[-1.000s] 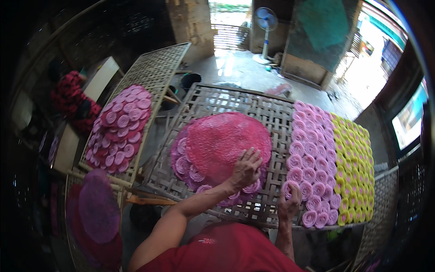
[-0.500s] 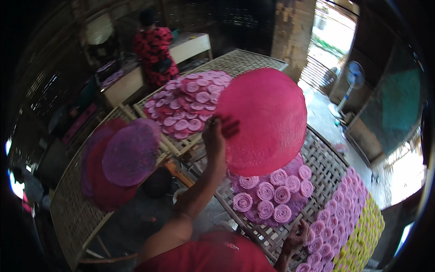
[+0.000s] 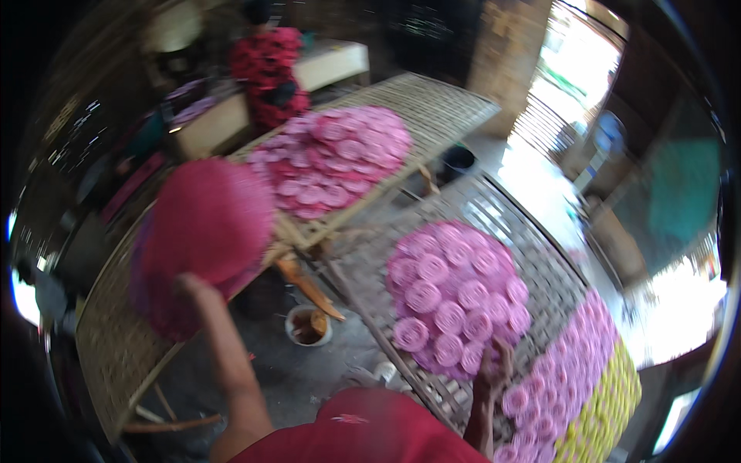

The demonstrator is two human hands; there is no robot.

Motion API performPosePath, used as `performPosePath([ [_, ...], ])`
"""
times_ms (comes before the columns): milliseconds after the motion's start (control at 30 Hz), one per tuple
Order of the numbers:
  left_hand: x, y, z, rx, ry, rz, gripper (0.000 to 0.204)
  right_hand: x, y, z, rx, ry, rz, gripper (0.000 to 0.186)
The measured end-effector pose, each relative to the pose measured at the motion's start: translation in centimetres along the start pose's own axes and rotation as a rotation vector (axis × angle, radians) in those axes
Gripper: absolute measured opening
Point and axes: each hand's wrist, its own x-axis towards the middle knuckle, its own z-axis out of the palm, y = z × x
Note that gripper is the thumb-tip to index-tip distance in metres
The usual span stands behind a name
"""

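Indoors, woven table (image 3: 552,297), pink rosettes (image 3: 450,317) on top, standing fan (image 3: 608,133), bright doorway (image 3: 567,73).

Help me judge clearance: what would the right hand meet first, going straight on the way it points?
The right hand would probably meet the pink rosettes on the round sheet first; they look very near, though blur and unclear depth hide any contact.

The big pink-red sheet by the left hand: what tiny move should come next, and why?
Perhaps the left hand should settle the pink-red sheet squarely over the sheets beneath, because their purple and dark red edges seem to peek out from under it.
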Motion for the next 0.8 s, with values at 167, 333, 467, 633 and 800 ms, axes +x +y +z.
performPosePath([
  [167,2.2,1.7,-2.4,0.31,0.159,0.176,0.057,1.8,1.8,-1.7,-0.182,0.046,0.077,0.027],
  [333,-2.8,5.5,-3.7,0.696,0.525,0.466,0.064,1.1,2.2,-3.1,-0.405,-0.09,0.029,0.033],
  [467,-15.9,5.0,-1.5,0.332,-0.272,0.572,0.06,-0.9,1.5,-1.6,-0.604,-0.185,-0.095,0.049],
  [633,-37.9,0.9,0.3,0.2,-1.421,0.344,0.052,-1.8,0.8,0.0,-0.52,-0.137,-0.043,0.032],
  [800,-47.8,-1.5,-1.1,0.224,-2.027,0.791,0.055,-3.0,-0.2,-0.7,-0.286,-0.12,0.151,0.03],
])
